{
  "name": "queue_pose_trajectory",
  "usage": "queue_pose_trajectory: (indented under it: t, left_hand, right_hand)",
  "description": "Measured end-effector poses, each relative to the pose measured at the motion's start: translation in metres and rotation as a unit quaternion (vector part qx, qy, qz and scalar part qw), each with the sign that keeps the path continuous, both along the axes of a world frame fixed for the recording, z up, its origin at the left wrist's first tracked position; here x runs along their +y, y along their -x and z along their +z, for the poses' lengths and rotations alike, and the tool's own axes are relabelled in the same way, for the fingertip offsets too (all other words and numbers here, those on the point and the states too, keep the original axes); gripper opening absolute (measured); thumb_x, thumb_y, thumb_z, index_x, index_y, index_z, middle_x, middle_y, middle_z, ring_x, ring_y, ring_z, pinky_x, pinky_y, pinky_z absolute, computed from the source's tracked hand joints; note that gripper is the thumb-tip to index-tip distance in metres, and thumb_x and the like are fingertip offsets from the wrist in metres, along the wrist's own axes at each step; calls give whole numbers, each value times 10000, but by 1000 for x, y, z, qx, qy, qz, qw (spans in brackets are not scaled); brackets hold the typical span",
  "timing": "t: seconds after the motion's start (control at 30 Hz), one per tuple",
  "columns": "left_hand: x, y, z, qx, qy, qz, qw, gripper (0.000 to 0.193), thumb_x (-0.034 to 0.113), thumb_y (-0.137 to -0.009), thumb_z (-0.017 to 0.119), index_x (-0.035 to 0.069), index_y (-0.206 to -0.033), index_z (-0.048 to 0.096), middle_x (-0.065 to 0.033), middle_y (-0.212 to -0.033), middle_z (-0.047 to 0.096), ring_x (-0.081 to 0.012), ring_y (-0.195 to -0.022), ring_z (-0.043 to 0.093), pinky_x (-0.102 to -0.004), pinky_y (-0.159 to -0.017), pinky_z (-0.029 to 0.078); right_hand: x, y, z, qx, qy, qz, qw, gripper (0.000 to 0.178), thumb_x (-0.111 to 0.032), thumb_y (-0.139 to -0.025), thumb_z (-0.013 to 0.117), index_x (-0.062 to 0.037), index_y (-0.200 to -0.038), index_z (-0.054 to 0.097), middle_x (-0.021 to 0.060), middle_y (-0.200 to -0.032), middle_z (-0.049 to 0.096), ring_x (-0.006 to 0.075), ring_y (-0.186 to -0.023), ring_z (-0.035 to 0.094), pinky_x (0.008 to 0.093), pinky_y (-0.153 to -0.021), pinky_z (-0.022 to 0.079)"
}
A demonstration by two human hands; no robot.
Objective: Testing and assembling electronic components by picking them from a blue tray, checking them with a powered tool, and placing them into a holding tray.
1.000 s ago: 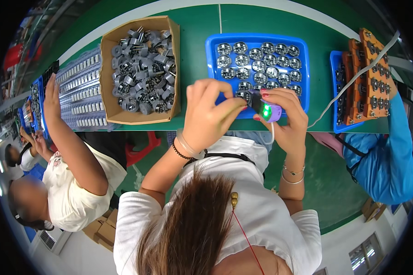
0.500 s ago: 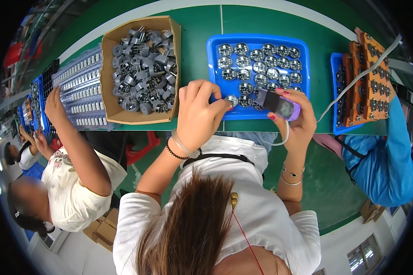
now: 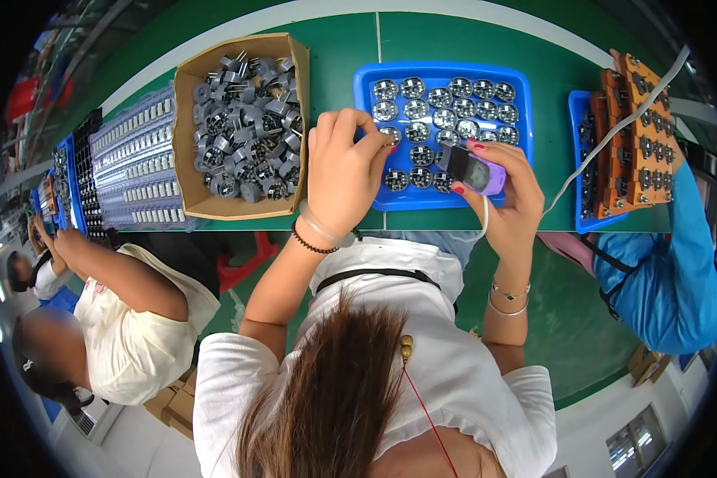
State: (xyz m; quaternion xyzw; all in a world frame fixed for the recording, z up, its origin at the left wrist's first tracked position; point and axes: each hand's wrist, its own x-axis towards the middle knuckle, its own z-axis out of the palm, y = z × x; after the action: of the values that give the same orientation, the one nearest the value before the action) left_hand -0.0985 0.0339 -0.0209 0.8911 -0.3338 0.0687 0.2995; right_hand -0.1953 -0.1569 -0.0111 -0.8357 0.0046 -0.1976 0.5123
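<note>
My left hand [image 3: 341, 171] reaches over the left edge of the blue tray [image 3: 360, 80], its thumb and forefinger pinched on a small round circuit part [image 3: 389, 134] in the leftmost column. The fingers partly cover that part; whether it is lifted I cannot tell. Rows of similar round parts [image 3: 417, 109], silvery and black, lie in the tray. In my right hand [image 3: 520, 187] is a purple handheld device [image 3: 482, 174] with a dark front end and a pale cable, held over the tray's lower right. It hides some parts beneath it.
Left of the tray, a cardboard box [image 3: 185, 143] holds many grey round parts with metal pins. Beyond it lie clear trays of white pieces [image 3: 147, 159]. Orange racks [image 3: 641, 143] stand at right, crossed by a pale cable [image 3: 613, 143]. Co-workers sit on both sides.
My left hand has moved up from a lower round part to one farther away in the left column. My right hand still holds the device, shifted slightly left in the picture.
</note>
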Motion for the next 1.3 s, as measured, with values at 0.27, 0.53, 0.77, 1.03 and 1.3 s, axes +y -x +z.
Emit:
queue_pose_trajectory:
  t: [0.27,0.53,0.77,1.03,1.3]
  left_hand:
    - [-3,11,26,7,76,-103,992,141,99,-676,730,91,-790,648,-8,-904,547,-236,-902,510,-356,-709,377]
    - [13,1,26,-16,-18,-67,997,88,117,-669,723,123,-742,673,-5,-905,539,-238,-936,507,-364,-744,353]
    - [9,-1,15,9,-41,-69,997,123,161,-670,742,111,-766,684,-9,-913,535,-234,-951,496,-366,-772,350]
    - [-9,-21,6,-56,-64,38,996,141,159,-668,764,138,-795,705,9,-912,562,-229,-938,506,-352,-770,345]
    - [-12,-8,36,-32,41,-129,990,142,133,-672,737,122,-785,652,3,-925,552,-226,-936,516,-358,-765,361]
  right_hand:
    - [13,-10,5,-14,39,28,999,461,-87,-621,837,-17,-1028,631,114,-1033,667,262,-974,611,340,-848,475]
    - [11,0,-3,-15,-103,-7,995,483,-42,-663,812,-9,-1090,589,140,-1088,639,251,-997,604,342,-875,481]
    - [0,3,-5,-29,-138,-7,990,510,-11,-673,803,-6,-1126,566,145,-1105,628,236,-1036,580,327,-888,487]
    - [-2,-5,-1,-22,-43,3,999,479,-18,-695,792,4,-1115,564,153,-1119,612,234,-1055,577,331,-896,468]
    - [8,-18,5,-30,63,17,997,494,-48,-649,815,7,-1088,596,124,-1090,645,247,-1015,586,336,-868,472]
